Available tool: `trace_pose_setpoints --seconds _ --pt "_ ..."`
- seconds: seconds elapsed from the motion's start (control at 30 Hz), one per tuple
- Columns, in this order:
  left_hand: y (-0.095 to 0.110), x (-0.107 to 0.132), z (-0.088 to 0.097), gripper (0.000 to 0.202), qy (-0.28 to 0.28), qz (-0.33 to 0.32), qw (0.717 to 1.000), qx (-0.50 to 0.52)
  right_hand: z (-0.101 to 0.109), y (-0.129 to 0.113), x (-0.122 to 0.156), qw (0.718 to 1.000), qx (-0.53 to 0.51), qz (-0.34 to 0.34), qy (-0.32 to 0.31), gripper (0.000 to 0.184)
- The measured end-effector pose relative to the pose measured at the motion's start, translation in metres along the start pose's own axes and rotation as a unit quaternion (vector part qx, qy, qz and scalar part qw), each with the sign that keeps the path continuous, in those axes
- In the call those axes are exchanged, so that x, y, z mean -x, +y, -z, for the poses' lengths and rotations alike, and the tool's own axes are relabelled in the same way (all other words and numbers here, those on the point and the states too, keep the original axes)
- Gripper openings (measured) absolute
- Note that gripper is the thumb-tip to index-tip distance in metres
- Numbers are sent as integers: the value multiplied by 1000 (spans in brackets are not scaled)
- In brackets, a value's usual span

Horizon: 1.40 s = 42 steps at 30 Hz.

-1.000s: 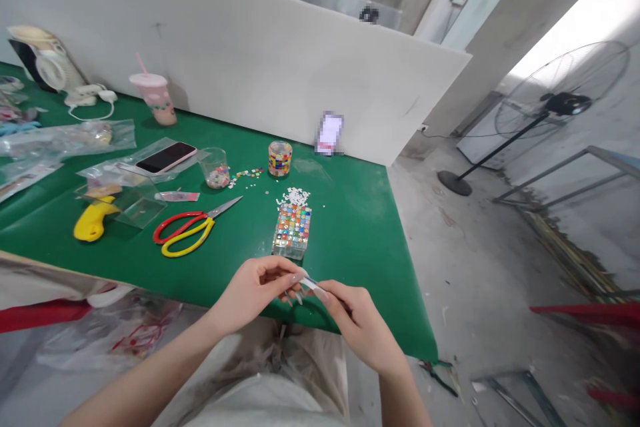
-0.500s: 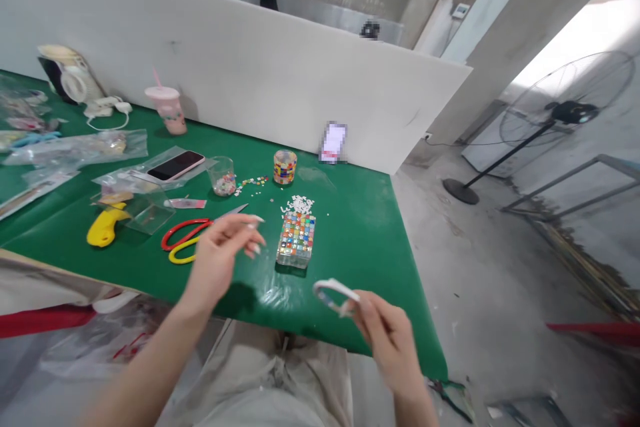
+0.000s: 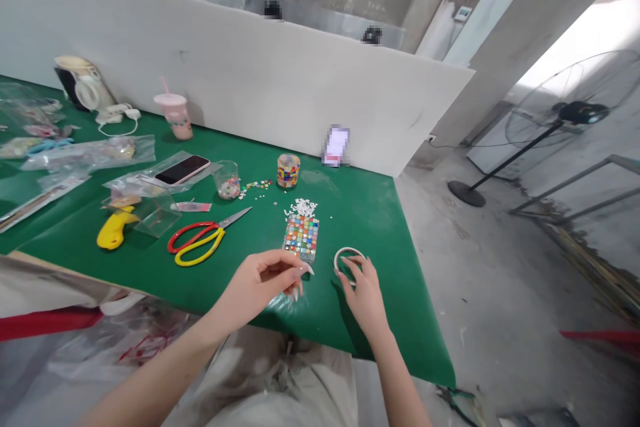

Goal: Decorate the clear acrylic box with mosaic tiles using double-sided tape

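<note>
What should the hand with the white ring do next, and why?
Perhaps the right hand should leave the thin white ring on the green tabletop: it touches the ring, and the left hand, near the clear rectangular box topped with colourful tiles, might need help.

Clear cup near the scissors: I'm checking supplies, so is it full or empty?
Neither; it is partly filled. Small coloured pieces lie in the bottom of the clear cup, with bare wall above.

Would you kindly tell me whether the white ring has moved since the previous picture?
Yes: judged against the mosaic-covered block, the white ring at the right hand has moved forward, away from the person's body.
</note>
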State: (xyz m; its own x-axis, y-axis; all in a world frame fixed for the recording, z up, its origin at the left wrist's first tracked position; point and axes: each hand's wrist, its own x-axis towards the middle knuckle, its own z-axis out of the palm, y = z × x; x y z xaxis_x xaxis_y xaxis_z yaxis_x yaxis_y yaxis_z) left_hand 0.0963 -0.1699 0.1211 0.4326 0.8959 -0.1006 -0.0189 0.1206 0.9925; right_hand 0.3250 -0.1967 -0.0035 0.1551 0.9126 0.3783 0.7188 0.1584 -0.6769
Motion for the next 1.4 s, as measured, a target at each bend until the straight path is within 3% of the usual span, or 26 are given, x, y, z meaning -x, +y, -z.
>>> trace_pose_setpoints --seconds 0.1,0.23,0.37,0.5,0.73,0.93,1.1,1.17,1.27,1.4 --pt "1 1 -3 18 -15 -22 999 21 16 -40 -3 999 -46 8 -20 24" --pt "3 1 -17 57 -35 -78 994 65 31 -95 -7 974 -221 7 -45 27" --pt "7 0 -29 41 -55 -130 985 95 38 -124 -11 945 -312 5 -95 45" --pt "7 3 -36 28 -13 -190 981 33 38 -133 -14 941 -314 -3 -129 42" --pt "9 8 -42 32 41 -273 952 -130 35 -134 -12 961 -267 32 -70 29" --pt "11 7 -45 41 80 -350 907 -220 34 -136 -15 965 -216 145 21 27" --pt "7 9 -46 33 138 -374 893 -209 29 -141 -13 942 -322 82 52 29" --pt "8 12 -41 25 118 -406 876 -231 30 -143 -13 925 -373 46 46 34" --pt "18 15 -31 17 27 -424 846 -323 35 -146 -15 914 -403 24 26 38" --pt "35 18 -24 10 -12 -427 799 -423 47 -150 -17 933 -359 24 -18 42"
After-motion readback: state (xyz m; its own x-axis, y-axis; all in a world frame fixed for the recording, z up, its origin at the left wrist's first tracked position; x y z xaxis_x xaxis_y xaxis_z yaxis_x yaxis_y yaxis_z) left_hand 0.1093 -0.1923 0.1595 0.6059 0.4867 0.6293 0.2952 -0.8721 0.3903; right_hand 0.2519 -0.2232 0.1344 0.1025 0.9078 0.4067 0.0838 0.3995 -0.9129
